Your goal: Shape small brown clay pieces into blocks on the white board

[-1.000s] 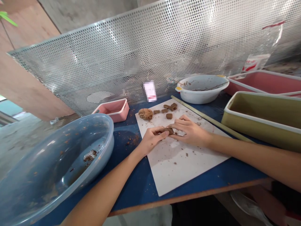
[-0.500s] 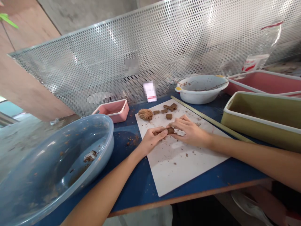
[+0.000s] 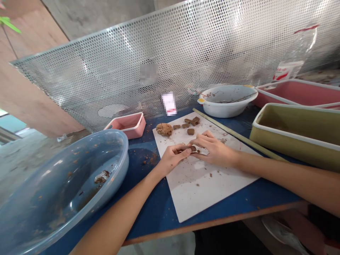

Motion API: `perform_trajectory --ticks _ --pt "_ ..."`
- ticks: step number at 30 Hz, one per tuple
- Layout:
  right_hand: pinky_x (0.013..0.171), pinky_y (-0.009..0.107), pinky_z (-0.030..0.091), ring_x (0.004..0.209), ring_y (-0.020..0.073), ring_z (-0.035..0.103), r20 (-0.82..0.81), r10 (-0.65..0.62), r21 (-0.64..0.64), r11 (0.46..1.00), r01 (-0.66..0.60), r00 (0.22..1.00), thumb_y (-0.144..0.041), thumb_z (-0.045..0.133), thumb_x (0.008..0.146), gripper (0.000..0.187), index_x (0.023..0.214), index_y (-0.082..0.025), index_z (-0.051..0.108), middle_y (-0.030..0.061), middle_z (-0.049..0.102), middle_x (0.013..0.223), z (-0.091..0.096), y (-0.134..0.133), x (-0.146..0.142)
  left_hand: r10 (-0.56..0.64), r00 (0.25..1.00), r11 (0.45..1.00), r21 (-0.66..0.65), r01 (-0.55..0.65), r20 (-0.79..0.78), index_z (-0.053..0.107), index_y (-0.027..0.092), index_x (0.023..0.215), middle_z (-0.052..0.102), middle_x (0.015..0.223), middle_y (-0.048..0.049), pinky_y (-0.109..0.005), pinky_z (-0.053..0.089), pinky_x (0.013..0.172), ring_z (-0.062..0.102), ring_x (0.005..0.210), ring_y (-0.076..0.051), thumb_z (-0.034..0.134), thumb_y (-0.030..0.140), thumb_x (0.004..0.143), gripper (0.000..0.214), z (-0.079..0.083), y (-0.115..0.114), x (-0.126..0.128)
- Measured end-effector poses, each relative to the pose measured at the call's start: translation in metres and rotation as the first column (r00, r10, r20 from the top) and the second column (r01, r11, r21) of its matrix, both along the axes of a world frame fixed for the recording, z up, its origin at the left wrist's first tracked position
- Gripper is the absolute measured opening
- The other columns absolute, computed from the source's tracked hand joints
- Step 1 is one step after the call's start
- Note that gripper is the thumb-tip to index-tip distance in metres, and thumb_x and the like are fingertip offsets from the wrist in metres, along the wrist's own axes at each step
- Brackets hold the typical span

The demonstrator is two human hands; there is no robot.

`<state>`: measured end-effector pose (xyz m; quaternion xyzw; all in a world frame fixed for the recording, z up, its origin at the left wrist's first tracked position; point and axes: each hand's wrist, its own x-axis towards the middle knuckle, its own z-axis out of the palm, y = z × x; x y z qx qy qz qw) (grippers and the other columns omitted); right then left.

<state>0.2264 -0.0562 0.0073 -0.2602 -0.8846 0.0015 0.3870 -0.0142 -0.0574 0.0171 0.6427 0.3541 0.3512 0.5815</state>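
Note:
Just above a white board, my left hand pinches a small brown piece of clay between thumb and fingers. My right hand closes on the same piece from the other side, its fingertips curled over the top and the thumb below. Part of the piece is hidden by the fingers. Beyond my hands, a rough lump of clay lies on the board, with a small clay block and several other shaped clay pieces to its right. Crumbs are scattered over the board.
A large blue basin stands at the left, with a pink basket behind it. A pale stick lies along the board's right side. Farther right are a white bowl, a green planter, a pink planter and a plastic bottle.
The fingers have shifted slightly around the clay piece, and less of it shows now. A small crumb has appeared beside it. Everything else stays in place.

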Motion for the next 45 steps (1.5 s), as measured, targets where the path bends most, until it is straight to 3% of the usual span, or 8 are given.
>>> perform_trajectory --ticks 8,17,22,28,37,45 --pt "0.092 0.040 0.045 0.090 0.0215 0.069 0.002 -0.028 0.062 0.998 0.028 1.000 -0.029 0.061 0.116 0.013 0.124 -0.022 0.068 0.0045 0.074 0.100 0.000 0.001 0.002 -0.007 1.000 1.000 0.011 0.007 0.026 0.090 0.015 0.110 0.072 0.090 -0.0064 -0.027 0.035 0.067 0.052 0.076 -0.013 0.095 0.064 0.083 0.055 -0.001 0.002 0.000" --pt "0.089 0.038 0.045 0.083 0.0182 0.067 -0.037 0.019 0.113 0.993 -0.015 0.999 -0.028 0.061 0.117 0.013 0.120 -0.023 0.072 0.0020 0.074 0.093 0.006 -0.001 0.003 0.016 0.997 1.000 -0.015 -0.015 0.072 0.091 0.018 0.117 0.074 0.093 -0.0073 -0.027 0.041 0.070 0.057 0.078 -0.014 0.095 0.068 0.082 0.061 -0.006 0.003 -0.002" --pt "0.087 0.038 0.047 0.082 0.0185 0.066 -0.149 0.018 0.023 1.000 -0.014 0.989 -0.031 0.065 0.115 0.011 0.118 -0.024 0.073 0.0008 0.071 0.089 0.008 -0.003 0.001 -0.011 0.993 0.999 -0.043 0.016 0.120 0.090 0.021 0.125 0.077 0.103 -0.0089 -0.027 0.045 0.076 0.060 0.083 -0.014 0.094 0.070 0.082 0.065 -0.008 0.005 -0.005" --pt "0.072 0.036 0.045 0.066 0.0155 0.049 -0.269 0.013 -0.175 0.983 -0.062 0.963 -0.041 0.071 0.111 0.019 0.114 -0.023 0.079 -0.0055 0.050 0.071 0.009 -0.004 -0.001 -0.127 0.984 0.992 0.002 0.127 0.122 0.087 0.025 0.134 0.082 0.115 -0.0112 -0.031 0.049 0.089 0.065 0.094 -0.019 0.091 0.068 0.088 0.063 -0.005 0.003 -0.005" --pt "0.068 0.035 0.047 0.068 0.0166 0.049 -0.296 0.022 -0.267 0.958 -0.105 0.955 -0.046 0.072 0.109 0.027 0.122 -0.026 0.084 -0.0027 0.053 0.075 0.011 -0.007 -0.001 -0.108 0.989 0.993 -0.027 0.111 0.103 0.090 0.022 0.123 0.082 0.111 -0.0112 -0.031 0.045 0.083 0.061 0.088 -0.018 0.092 0.069 0.086 0.060 -0.007 0.005 -0.005" --pt "0.064 0.034 0.045 0.066 0.0153 0.049 -0.323 -0.016 -0.333 0.938 -0.098 0.946 -0.047 0.076 0.106 0.026 0.107 -0.023 0.086 -0.0010 0.055 0.077 0.010 -0.008 -0.004 -0.095 0.989 0.990 -0.097 0.107 0.115 0.090 0.020 0.122 0.080 0.106 -0.0095 -0.028 0.040 0.080 0.059 0.087 -0.015 0.095 0.066 0.083 0.060 -0.012 0.010 -0.005"
